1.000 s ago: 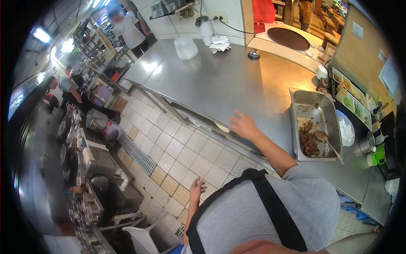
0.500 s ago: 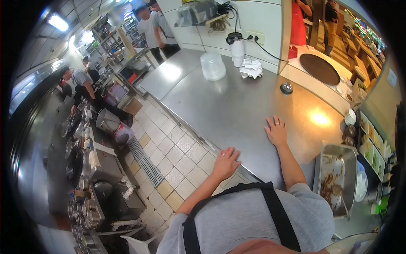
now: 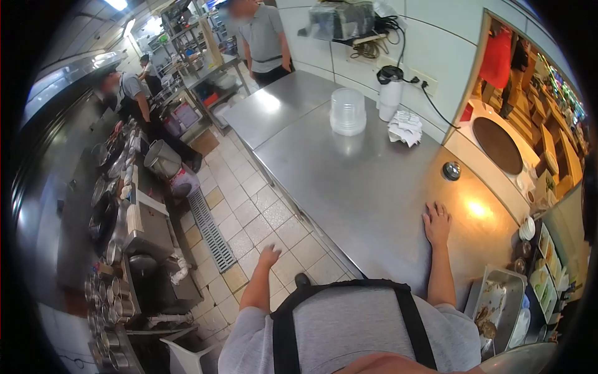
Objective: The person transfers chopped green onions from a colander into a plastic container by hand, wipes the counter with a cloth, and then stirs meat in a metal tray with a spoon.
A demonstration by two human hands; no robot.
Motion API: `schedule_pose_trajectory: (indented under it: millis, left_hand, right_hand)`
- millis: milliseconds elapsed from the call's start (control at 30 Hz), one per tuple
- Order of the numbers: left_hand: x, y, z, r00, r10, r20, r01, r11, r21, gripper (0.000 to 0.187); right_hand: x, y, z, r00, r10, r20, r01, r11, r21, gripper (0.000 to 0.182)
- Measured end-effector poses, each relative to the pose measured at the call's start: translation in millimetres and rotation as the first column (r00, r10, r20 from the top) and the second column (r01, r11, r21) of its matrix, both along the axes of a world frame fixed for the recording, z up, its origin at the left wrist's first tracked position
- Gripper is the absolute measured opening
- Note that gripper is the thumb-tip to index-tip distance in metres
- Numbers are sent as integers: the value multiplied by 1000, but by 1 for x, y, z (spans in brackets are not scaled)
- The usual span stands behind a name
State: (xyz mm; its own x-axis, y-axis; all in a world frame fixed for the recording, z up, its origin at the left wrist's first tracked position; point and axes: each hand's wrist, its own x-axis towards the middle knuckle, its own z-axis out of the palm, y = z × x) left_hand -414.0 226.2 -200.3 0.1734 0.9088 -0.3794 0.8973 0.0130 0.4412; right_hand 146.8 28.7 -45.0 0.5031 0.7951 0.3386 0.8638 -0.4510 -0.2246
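Observation:
My right hand point(image 3: 438, 224) lies flat on the steel counter point(image 3: 349, 199), fingers spread and holding nothing. Off the counter's left edge, my left hand point(image 3: 268, 256) hangs in the air above the tiled floor; its fingers look loosely curled, with nothing visible in them. Ahead of my right hand stands a silver call bell point(image 3: 451, 171). Farther back on the counter are a stack of clear plastic containers point(image 3: 347, 112), a white cup-like stack with a black top point(image 3: 390, 96) and a pile of white paper slips point(image 3: 405, 128).
A metal tray with food scraps point(image 3: 498, 299) sits at my right, near small food bins point(image 3: 544, 268). A round dark tray point(image 3: 497, 146) lies beyond the pass window. Left are stoves with pans, a large pot point(image 3: 163, 160) and a floor drain point(image 3: 212, 232). Co-workers point(image 3: 265, 40) stand farther back.
My left hand has left the counter edge and moved left over the floor, its fingers curling in. The right hand stays on the counter. The view has shifted, and a co-worker behind has turned.

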Motion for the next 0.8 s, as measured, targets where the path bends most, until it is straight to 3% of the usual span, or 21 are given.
schedule_pose_trajectory:
  millis: [67, 100, 167, 233, 267, 300, 333, 367, 433, 467, 533, 567, 600, 667, 700, 733, 767, 800]
  left_hand:
    - [-72, -11, -37, 989, -72, -132, 41, 975, -220, 65]
    - [-115, -15, -80, 972, -140, -190, 97, 971, -221, 67]
    - [-162, -42, -74, 987, 98, -125, -138, 916, -377, 61]
    - [-214, -53, -76, 941, -317, -116, 251, 886, -390, 52]
    - [-225, -47, -64, 935, -333, -124, 260, 879, -400, 52]
    - [-231, -59, -48, 994, 80, -75, -104, 897, -430, 49]
    - [-207, -77, 6, 875, 482, -46, -445, 762, -469, 45]
    - [-233, -82, -40, 882, 467, -63, -437, 759, -482, 45]
    - [-278, -60, -108, 795, 602, 71, -495, 713, -497, 45]
    - [-283, -53, -120, 798, 600, 59, -494, 707, -506, 45]
    - [-292, -26, -131, 731, 647, 217, -471, 708, -526, 48]
    - [-289, -14, -130, 634, 680, 369, -453, 713, -535, 50]
    - [-315, -24, -124, 643, 675, 361, -451, 715, -534, 50]
    - [-271, 29, -77, 772, 609, 180, -462, 733, -500, 51]
    - [-260, 46, -51, 768, 615, 179, -466, 729, -502, 51]
    - [-252, 62, -32, 828, 520, 209, -404, 813, -419, 52]
    - [-248, 75, -25, 879, 419, 227, -335, 882, -332, 53]
    - [-248, 85, -28, 873, 432, 228, -346, 876, -335, 53]
  right_hand:
    - [2, 6, -2, 1000, -1, 0, 1, 1000, -11, 41]
    - [3, 7, -4, 1000, -19, 14, 19, 1000, -20, 41]
    - [-3, 10, -5, 996, -77, 33, 80, 993, -82, 41]
    - [-15, 20, -19, 983, -178, 49, 181, 980, -77, 41]
    - [-21, 30, -23, 959, -270, 81, 275, 960, -48, 41]
    - [-37, 43, -19, 934, -350, 70, 355, 931, -83, 42]
    - [-53, 58, -17, 929, -364, 68, 370, 923, -103, 42]
    - [-69, 72, -17, 944, -316, 92, 326, 938, -120, 42]
    - [-103, 104, -20, 968, -223, 115, 237, 964, -118, 42]
    - [-122, 122, -21, 977, -179, 113, 189, 978, -91, 42]
    - [-162, 160, -16, 986, -124, 116, 132, 989, -68, 42]
    - [-178, 177, -14, 990, -70, 123, 75, 997, -37, 42]
    - [-190, 194, -13, 990, -79, 114, 84, 996, -41, 42]
    - [-206, 220, -11, 991, -45, 128, 51, 998, -44, 41]
    - [-210, 228, -10, 991, -38, 128, 44, 998, -46, 41]
    - [-209, 234, -8, 990, -53, 127, 59, 997, -44, 41]
    - [-208, 240, -7, 990, -66, 126, 72, 996, -43, 41]
    - [-206, 243, -8, 990, -52, 128, 59, 997, -46, 41]
